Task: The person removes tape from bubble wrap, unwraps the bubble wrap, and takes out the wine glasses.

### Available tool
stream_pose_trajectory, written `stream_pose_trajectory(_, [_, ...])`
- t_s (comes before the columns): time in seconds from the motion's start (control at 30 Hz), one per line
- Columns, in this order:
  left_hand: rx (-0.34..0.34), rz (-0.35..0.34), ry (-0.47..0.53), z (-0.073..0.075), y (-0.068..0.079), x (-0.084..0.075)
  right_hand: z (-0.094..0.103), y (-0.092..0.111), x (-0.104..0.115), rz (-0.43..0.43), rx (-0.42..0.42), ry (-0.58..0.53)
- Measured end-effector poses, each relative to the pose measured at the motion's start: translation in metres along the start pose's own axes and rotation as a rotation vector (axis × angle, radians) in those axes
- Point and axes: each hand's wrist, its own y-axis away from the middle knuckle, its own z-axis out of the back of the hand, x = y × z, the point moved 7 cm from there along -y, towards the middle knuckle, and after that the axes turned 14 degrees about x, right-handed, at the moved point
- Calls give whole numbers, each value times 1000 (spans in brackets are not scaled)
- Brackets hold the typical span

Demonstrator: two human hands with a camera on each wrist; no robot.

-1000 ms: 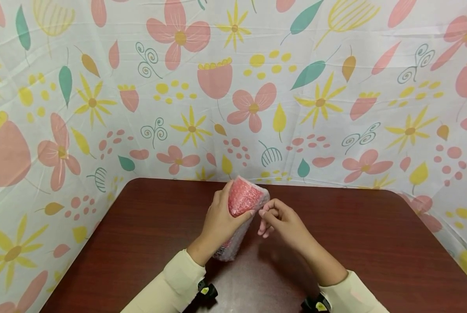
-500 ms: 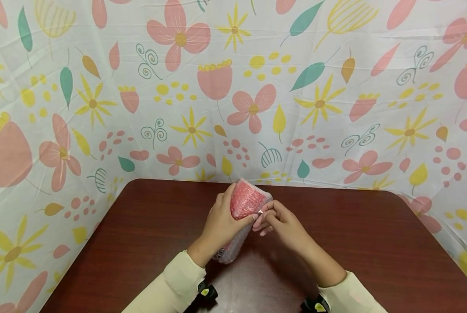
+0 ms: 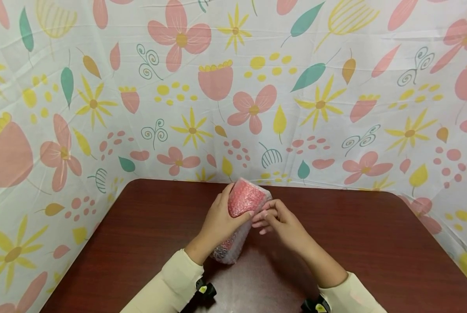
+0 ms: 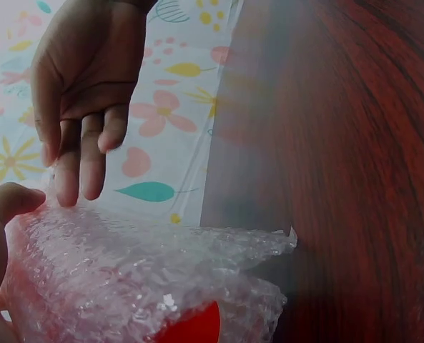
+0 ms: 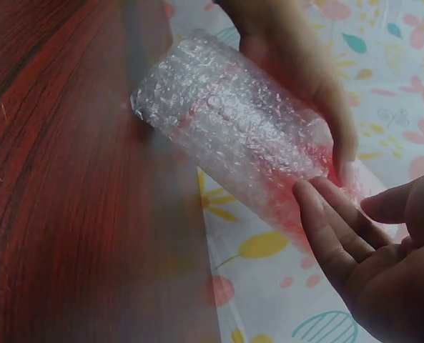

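Observation:
A long package in clear bubble wrap (image 3: 246, 202), red showing through it, leans upright over the table. My left hand (image 3: 218, 219) grips it around its upper part, fingers on the far side and thumb across the near face. My right hand (image 3: 282, 221) is at the package's right upper edge, thumb and index finger pinching the bubble wrap (image 4: 126, 264) there. Its other fingers extend along the wrap, as the right wrist view shows at the fingertips (image 5: 308, 196). In the left wrist view the wrap's lower end gapes loosely, with a bright red patch (image 4: 194, 325) inside.
The dark red-brown wooden table (image 3: 159, 213) lies under both hands. Behind and at the sides hangs a white cloth (image 3: 253, 56) with pink, yellow and green flowers and leaves. Black wrist cameras (image 3: 205, 290) sit beside the cream sleeves (image 3: 171, 278).
My right hand's fingers have moved left, closer against the wrap's edge. The package shifted slightly right, then back left, in my left hand.

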Motion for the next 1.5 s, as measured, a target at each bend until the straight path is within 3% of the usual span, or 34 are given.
stream_pose_trajectory(0.27, [-12,40,16,1,0,3,5,2,-1,-102,-67,15])
stream_pose_trajectory(0.67, [15,7,27,-5,1,0,6,2,0,-81,-71,-6])
stream_pose_trajectory(0.97, [94,-14,57,-8,2,-2,6,2,-1,-69,-76,-10])
stream_pose_trajectory(1.5, [163,50,125,-9,-2,5,7,2,-6,-112,-78,-14])
